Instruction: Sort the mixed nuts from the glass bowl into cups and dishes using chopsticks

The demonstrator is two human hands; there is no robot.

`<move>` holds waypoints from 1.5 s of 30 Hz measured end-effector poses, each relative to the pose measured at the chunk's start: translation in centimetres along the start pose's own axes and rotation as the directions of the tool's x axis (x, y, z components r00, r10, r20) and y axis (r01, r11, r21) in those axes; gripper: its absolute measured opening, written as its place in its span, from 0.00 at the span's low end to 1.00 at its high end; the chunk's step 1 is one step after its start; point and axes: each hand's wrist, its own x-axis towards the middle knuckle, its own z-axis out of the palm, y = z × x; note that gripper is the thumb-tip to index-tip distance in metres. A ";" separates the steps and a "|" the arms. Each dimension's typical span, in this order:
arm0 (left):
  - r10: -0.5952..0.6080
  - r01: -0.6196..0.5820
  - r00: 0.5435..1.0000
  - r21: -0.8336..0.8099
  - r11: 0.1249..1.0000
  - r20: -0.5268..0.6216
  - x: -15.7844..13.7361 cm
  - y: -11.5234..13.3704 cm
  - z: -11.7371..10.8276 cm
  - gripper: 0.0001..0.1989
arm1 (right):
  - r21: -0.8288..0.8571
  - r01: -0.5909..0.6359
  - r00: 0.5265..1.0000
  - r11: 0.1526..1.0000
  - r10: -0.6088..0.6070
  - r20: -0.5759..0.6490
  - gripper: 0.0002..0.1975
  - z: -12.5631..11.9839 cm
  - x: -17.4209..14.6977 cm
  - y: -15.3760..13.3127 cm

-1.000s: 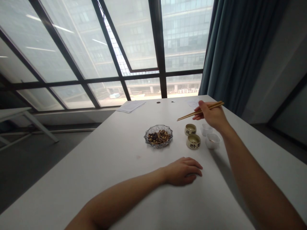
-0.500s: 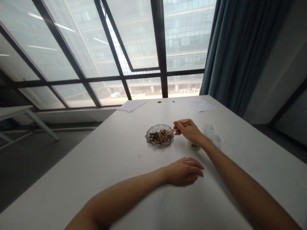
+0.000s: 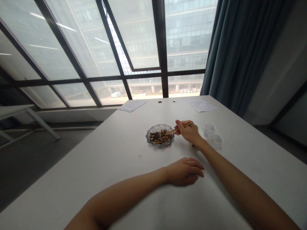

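My right hand (image 3: 187, 131) grips a pair of wooden chopsticks (image 3: 177, 128), slanted down to the left. Their tips reach into a mix of small brown, black and pale dried pieces (image 3: 159, 136). That mix lies in a clear glass bowl with a scalloped rim (image 3: 148, 140), in the middle of the table. Behind my right hand and wrist a pale round container with dark markings (image 3: 193, 147) is mostly hidden. My left hand (image 3: 184, 172) rests palm down on the table nearer to me, fingers stretched out and holding nothing.
Two clear plastic tubs, a far one (image 3: 208, 129) and a nearer one (image 3: 216, 142) with a small piece inside, stand right of my right hand. Papers lie at the far left (image 3: 132, 105) and far right (image 3: 202, 105) of the white table (image 3: 115, 159). Windows and a blue curtain (image 3: 230, 57) stand beyond.
My right hand has shifted very slightly, covering more of the round container's markings. The chopstick tips are still in the bowl. My left hand stays where it was.
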 end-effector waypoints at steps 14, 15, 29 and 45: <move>-0.012 0.012 1.000 0.008 1.000 0.002 0.0 0.0 0.0 0.15 | 0.042 0.135 0.919 0.990 -0.110 -0.379 0.27 -9.3 0.8 -5.7; -0.015 0.015 1.000 0.007 1.000 0.006 0.0 0.0 0.0 0.15 | 0.001 0.128 0.900 0.992 -0.116 -0.420 0.26 -10.4 0.7 -5.9; -0.037 0.037 0.999 0.002 0.999 0.019 0.0 0.3 -0.2 0.14 | -0.295 -0.224 0.824 0.929 0.019 -0.566 0.18 -16.3 0.9 -4.2; -0.020 0.020 1.000 0.002 1.000 -0.001 0.0 0.3 -0.2 0.14 | -0.111 0.082 0.898 0.990 -0.121 -0.423 0.19 -12.5 0.9 -5.2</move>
